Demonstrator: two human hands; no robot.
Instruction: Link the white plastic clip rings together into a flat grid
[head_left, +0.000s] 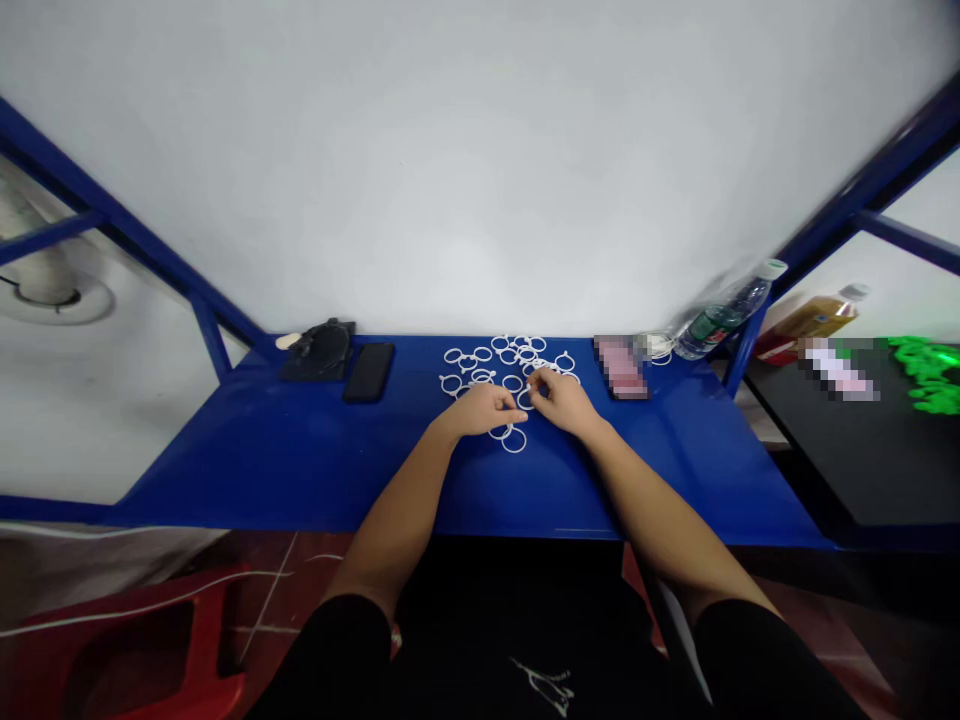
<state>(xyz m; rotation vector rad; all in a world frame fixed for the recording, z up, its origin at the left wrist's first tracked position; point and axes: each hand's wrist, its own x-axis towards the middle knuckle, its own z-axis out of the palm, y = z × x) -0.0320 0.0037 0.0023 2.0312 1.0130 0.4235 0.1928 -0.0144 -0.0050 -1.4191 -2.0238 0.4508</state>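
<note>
Rings [512, 376] were spread over the blue table [285, 460] to the right of the phone [368, 373], apart from it, some overlapping. Also to the phone's right, the left hand [484, 408] was held low among the rings, fingers curled and thumb extended; farther right of the phone, the right hand [564, 400] was held with thumb and fingertips drawn close together. Whether anything was gripped by either could not be told. Fingertip handling of the rings was judged to be in hand; for the next move, a light, precise pinch seemed to be called for.
</note>
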